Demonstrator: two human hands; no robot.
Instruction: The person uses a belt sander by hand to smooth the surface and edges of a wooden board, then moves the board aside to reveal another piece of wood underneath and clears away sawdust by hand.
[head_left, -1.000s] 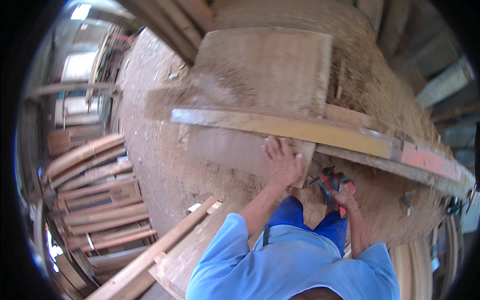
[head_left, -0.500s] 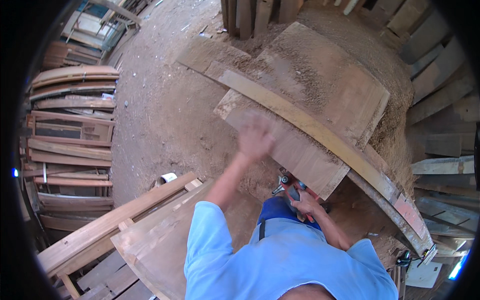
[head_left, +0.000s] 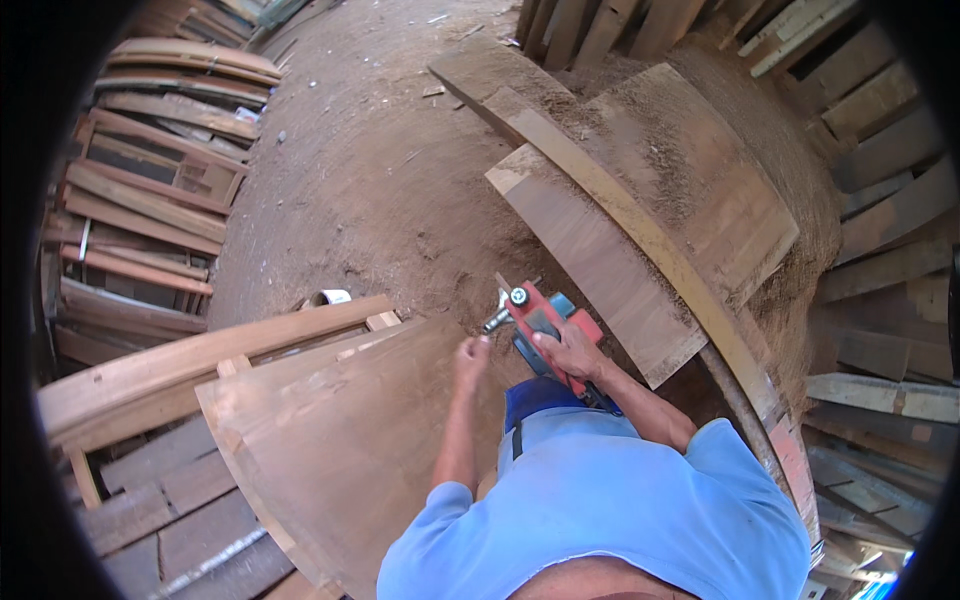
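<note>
Right hand (head_left: 572,352) closed around red and blue handheld electric planer (head_left: 540,322), gripping top handle, tool held low in front of body, just above dusty ground, nose pointing up-left. Metal knob and silver front end of planer visible at upper left of tool. Left hand (head_left: 472,352) just beside planer front, fingers loosely curled, holding nothing; touching tool or not, cannot tell. Planer sits between large curved brown wooden panel (head_left: 330,440) at lower left and flat brown wooden board (head_left: 600,265) at upper right, near board's lower edge, not resting on it.

Flat board lying slanted, long pale yellowish wooden strip (head_left: 640,235) laid across it, running from upper left down to right. Wider sawdust-covered wooden sheet (head_left: 700,170) behind strip, partly under it. Sawdust-strewn dirt floor (head_left: 370,170) across upper middle. Stack of curved wooden planks (head_left: 140,220) at far left, piled in layers. Long pale timber beam (head_left: 210,355) lying just above curved panel, touching its upper edge. Small white cylindrical object (head_left: 328,297) on ground beside beam end. Upright planks (head_left: 600,25) leaning along top edge. More grey boards (head_left: 880,270) stacked at right. Light blue shirt (head_left: 600,500) filling lower centre.
</note>
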